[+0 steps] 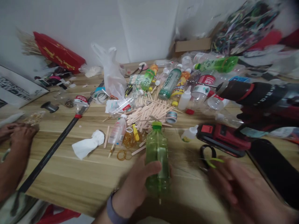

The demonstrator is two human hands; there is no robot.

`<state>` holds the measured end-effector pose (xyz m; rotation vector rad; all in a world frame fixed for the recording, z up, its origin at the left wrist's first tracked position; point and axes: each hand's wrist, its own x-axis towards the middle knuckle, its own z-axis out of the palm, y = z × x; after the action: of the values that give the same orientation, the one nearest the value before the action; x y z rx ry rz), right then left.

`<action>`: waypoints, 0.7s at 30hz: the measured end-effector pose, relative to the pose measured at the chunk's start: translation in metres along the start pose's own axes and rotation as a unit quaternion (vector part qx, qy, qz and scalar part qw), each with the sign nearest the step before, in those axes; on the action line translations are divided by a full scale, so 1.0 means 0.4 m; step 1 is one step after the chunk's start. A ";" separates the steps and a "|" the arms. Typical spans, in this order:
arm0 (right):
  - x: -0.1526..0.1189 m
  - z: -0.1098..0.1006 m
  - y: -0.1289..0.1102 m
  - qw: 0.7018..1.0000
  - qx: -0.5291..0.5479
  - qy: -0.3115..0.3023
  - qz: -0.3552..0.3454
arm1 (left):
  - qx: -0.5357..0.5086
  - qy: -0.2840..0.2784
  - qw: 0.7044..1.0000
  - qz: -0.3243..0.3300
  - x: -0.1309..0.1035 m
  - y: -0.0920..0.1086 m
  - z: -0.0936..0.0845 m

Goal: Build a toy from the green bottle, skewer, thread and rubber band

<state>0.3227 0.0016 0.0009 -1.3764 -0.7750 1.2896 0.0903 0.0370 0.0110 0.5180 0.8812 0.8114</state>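
Note:
A clear green plastic bottle [157, 149] with a lime-green cap stands upright in my left hand [137, 180], the fingers wrapped round its lower half. A thin stick-like tip shows below its base. My right hand [238, 183] is at the right, smeared by motion, so its fingers are hard to read. By its fingertips lie a black loop [207, 152] and a yellow-green strip [215, 161]; whether the hand touches them I cannot tell. A small squeeze bottle [189, 133] lies just beyond, between the hands.
Wooden craft sticks [147, 115] are heaped mid-table, with several plastic bottles [171, 82] behind. At the right are a red and black power drill [247, 96] and a black phone-like slab [271, 168]. A black pole [53, 151] lies at the left, near another person's hands [22, 133].

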 end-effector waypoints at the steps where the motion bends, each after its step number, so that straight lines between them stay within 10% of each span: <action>1: -0.001 0.032 -0.003 0.999 0.012 -0.033 0.022 | 0.007 -0.002 1.000 -0.005 0.002 -0.005 0.010; 10: -0.001 0.133 0.074 0.983 -0.015 -0.174 0.061 | -0.010 0.081 0.983 0.164 0.028 -0.042 0.046; 21: -0.015 0.152 0.100 0.991 0.047 -0.087 0.090 | -0.078 0.038 0.979 0.186 0.032 -0.055 0.061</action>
<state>0.2552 0.0017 -0.0275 -1.2928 -0.7083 1.5852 0.1242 0.0322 0.0031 0.5232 0.7936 1.2386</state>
